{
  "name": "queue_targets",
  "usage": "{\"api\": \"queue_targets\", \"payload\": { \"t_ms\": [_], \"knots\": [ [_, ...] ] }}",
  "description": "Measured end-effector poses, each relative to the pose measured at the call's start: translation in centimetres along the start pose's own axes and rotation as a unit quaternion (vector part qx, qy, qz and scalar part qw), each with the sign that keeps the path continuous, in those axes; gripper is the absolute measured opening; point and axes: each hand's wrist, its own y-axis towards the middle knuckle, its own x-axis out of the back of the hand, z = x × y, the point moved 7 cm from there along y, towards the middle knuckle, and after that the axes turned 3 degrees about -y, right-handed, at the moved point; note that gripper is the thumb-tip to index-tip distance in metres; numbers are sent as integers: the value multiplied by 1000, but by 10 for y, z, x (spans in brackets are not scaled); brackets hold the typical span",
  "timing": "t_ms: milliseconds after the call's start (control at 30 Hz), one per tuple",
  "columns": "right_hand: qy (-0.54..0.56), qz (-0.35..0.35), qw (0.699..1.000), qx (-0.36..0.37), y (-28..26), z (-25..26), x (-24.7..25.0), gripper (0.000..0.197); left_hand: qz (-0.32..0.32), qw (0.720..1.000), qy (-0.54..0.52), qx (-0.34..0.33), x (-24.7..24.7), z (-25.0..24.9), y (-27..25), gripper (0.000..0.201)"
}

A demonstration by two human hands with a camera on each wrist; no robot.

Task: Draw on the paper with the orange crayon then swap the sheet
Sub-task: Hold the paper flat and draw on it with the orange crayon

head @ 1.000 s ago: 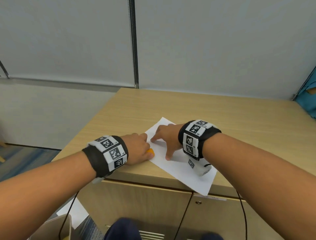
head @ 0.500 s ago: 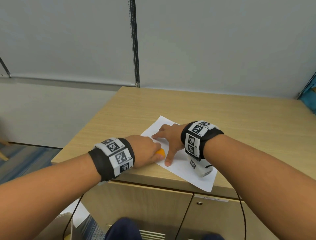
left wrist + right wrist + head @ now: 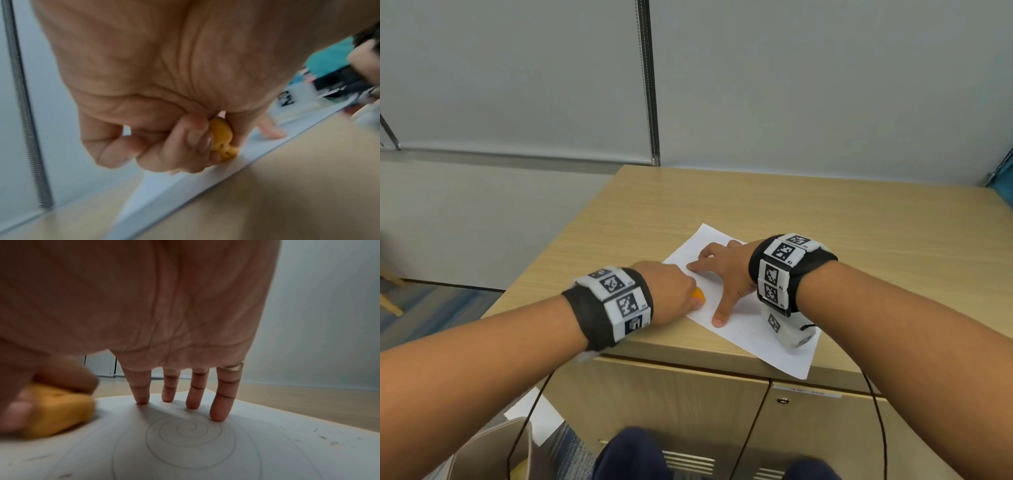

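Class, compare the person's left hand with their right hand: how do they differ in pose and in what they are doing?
The left hand is curled, gripping the orange crayon; the right hand lies open with straight fingers. The left presses the crayon to the paper near its edge; the right pins the sheet, fingertips beside the pencil spiral. The right wears a ring; none shows on the left. Both meet the paper and wear marker wristbands.

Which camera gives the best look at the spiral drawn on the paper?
The right wrist view: the spiral lies in plain sight below the right hand. In the head view that hand covers it, and the left wrist view shows only the paper's edge.
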Motion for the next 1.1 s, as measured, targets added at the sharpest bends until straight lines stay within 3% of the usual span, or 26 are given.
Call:
{"api": "queue_targets", "payload": {
  "t_ms": [100,267,433,633,767,967,1100],
  "knots": [
    [3,-4,1000,2,0,1,0,119,-10,999,20,45,7,17,8,47],
    [-1,-1,1000,0,-2,1,1,119,-31,999,23,-20,-3,-15,-10,45],
    [9,1,1000,-3,-1,2,0,119,-10,995,89,53,8,15,12,32],
    [-8,8,1000,-3,-3,3,2,120,-13,999,39,-18,6,-20,-8,42],
    [6,8,1000,-1,-4,4,2,118,-5,996,73,57,14,9,10,37],
    [-12,12,1000,2,-5,4,2,122,-2,998,48,-30,3,-22,-8,46],
    [0,9,1000,2,-5,3,1,120,30,997,64,40,12,21,13,43]
  ]
}}
